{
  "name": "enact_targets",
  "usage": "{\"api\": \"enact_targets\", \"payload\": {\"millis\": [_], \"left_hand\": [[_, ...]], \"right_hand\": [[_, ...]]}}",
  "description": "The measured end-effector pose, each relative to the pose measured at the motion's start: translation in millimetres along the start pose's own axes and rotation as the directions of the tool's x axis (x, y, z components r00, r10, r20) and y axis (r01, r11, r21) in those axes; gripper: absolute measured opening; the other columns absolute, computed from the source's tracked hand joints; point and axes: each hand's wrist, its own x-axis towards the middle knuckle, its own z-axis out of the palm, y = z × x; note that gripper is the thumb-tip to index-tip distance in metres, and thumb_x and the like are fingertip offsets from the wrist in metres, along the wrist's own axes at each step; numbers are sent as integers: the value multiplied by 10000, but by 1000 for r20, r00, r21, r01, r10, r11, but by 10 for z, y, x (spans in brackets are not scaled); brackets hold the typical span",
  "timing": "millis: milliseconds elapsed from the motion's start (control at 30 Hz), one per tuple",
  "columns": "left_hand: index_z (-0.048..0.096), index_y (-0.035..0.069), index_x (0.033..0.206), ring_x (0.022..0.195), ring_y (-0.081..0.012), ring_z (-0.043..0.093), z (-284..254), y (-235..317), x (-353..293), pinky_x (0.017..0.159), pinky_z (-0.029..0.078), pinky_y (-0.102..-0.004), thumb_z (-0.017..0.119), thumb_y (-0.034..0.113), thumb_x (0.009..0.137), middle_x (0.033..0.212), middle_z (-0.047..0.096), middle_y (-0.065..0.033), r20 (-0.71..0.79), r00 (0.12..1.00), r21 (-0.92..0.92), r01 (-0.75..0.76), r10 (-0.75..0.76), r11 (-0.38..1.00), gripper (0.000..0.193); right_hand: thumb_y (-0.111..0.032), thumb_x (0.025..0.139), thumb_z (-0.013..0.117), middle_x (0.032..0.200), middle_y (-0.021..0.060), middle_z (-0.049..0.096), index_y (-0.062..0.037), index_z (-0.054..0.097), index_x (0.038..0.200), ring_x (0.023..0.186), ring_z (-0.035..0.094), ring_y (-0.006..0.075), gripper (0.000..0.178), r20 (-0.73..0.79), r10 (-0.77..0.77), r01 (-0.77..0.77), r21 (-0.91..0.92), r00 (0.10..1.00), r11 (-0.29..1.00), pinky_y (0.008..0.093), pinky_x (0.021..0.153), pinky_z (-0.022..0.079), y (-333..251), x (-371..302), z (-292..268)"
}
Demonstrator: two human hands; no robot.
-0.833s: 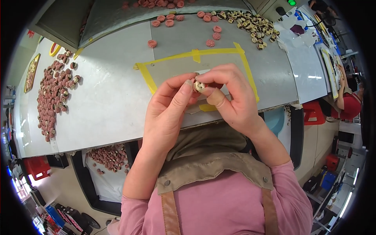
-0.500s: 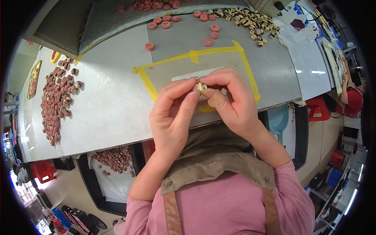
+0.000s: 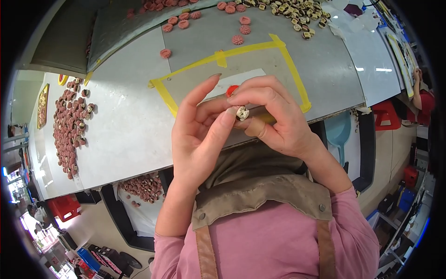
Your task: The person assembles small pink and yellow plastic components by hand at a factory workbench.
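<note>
In front of my apron, above the table edge, a small cream-and-dark piece (image 3: 242,113) is pinched between my two hands. My left hand (image 3: 197,128) presses it with the thumb, index finger raised away. The thumb and fingers of my right hand (image 3: 278,118) close on its other side. Just beyond the right fingertips shows a bright red piece (image 3: 232,90); whether those fingers touch it I cannot tell. Behind the hands, a white strip (image 3: 253,74) lies inside a yellow tape outline (image 3: 160,93) on the grey table (image 3: 125,125).
Many dusky-pink pieces (image 3: 67,125) are heaped at the left. Pink scalloped pieces (image 3: 238,40) are scattered at the back, beside a pile of cream-and-dark pieces (image 3: 297,16). Below the edge are a tray of pieces (image 3: 141,187) and a blue dustpan (image 3: 338,132). Another person (image 3: 423,109) sits far right.
My left index finger has lifted off the cream-and-dark piece, and the hands have spread slightly. A bright red piece now shows beyond the right fingertips. The whole view has shifted a little.
</note>
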Motion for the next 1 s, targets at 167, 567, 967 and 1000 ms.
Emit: {"api": "enact_targets", "payload": {"millis": [167,567,967,1000], "left_hand": [[358,-6,1374,999,-181,617,70,-178,9,884,508,-307,665,13,850,1119,608,-149,24,988,182,-156,154,971,607],[492,-8,1261,929,-140,622,21,-138,12,810,517,-276,636,30,855,1075,614,-98,-18,986,361,-150,167,921,432],[635,73,966,1000,-284,584,-1642,653,50,849,477,-399,653,97,771,1048,626,-100,146,829,968,-8,539,-249,197],[641,73,956,1027,-289,571,-1825,749,62,883,459,-414,649,91,772,1081,616,-99,121,828,950,64,548,-307,185]], "right_hand": [[-56,754,715,1031,97,564,-44,563,1040,948,558,238,324,-19,-48,46,-76,999,996,319,774,486,80,6,-14],[17,693,709,1035,106,569,-53,579,1045,940,558,299,382,-54,-35,24,-185,998,982,366,768,485,11,56,108],[-56,873,585,1130,130,535,9,554,1124,1065,502,228,261,-133,159,-184,-196,978,963,319,963,369,-79,-119,-419],[-46,868,583,1100,135,557,9,566,1103,1052,520,243,242,-156,158,-190,-212,975,959,327,953,381,-57,-108,-467]]}}
